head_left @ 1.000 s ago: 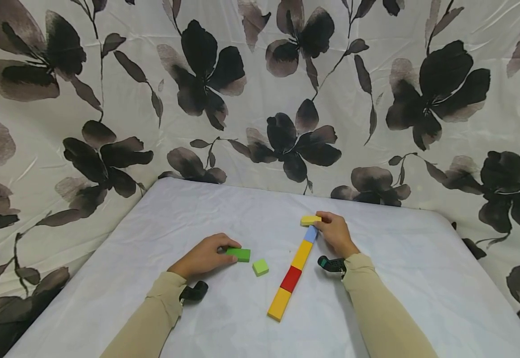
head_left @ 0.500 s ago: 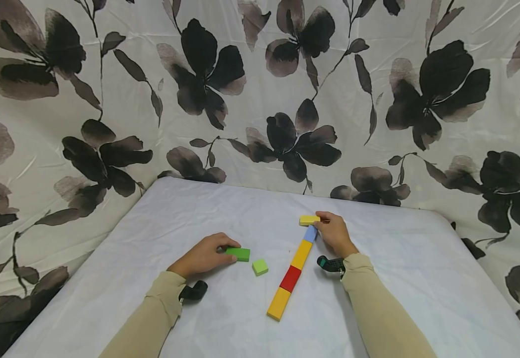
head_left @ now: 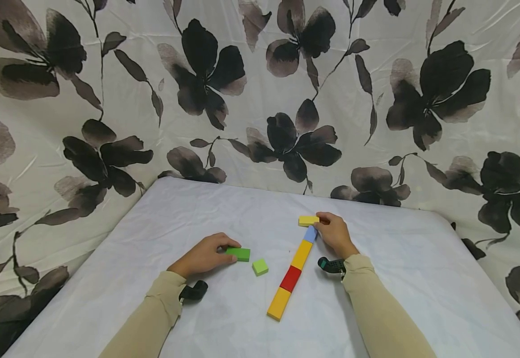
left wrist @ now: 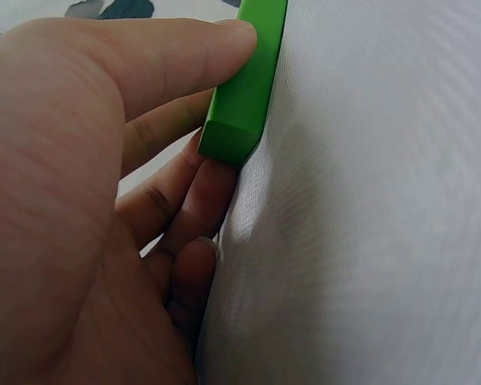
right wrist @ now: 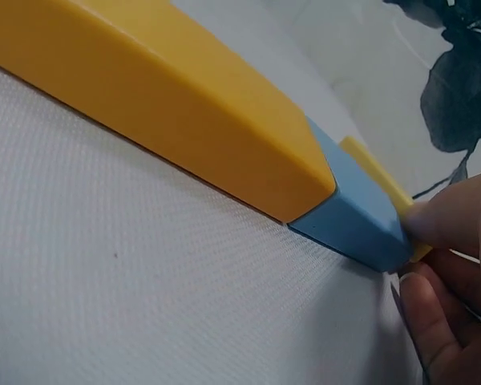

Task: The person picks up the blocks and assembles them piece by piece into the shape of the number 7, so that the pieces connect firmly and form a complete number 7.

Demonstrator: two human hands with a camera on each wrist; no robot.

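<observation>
My left hand (head_left: 206,254) pinches a green block (head_left: 239,254) between thumb and fingers; in the left wrist view the green block (left wrist: 239,96) lies against the white cloth. Just right of it sits a light green block (head_left: 260,267). At the far end of a slanted row, my right hand (head_left: 335,232) pinches a yellow block (head_left: 308,221) by its right end. That block lies crosswise beyond the blue block (head_left: 310,233). Nearer in the row come an orange-yellow block (head_left: 302,255), a red block (head_left: 291,278) and another orange-yellow block (head_left: 279,304), end to end.
A white cloth (head_left: 224,318) covers the table under the blocks. Behind and to the left hangs a white curtain (head_left: 251,114) with dark flowers. Black wrist cameras sit at both cuffs, the left camera (head_left: 194,291) and the right camera (head_left: 330,264).
The yellow block in my right hand has shifted slightly left at the far end of the row. My left hand and the green block stay where they were.
</observation>
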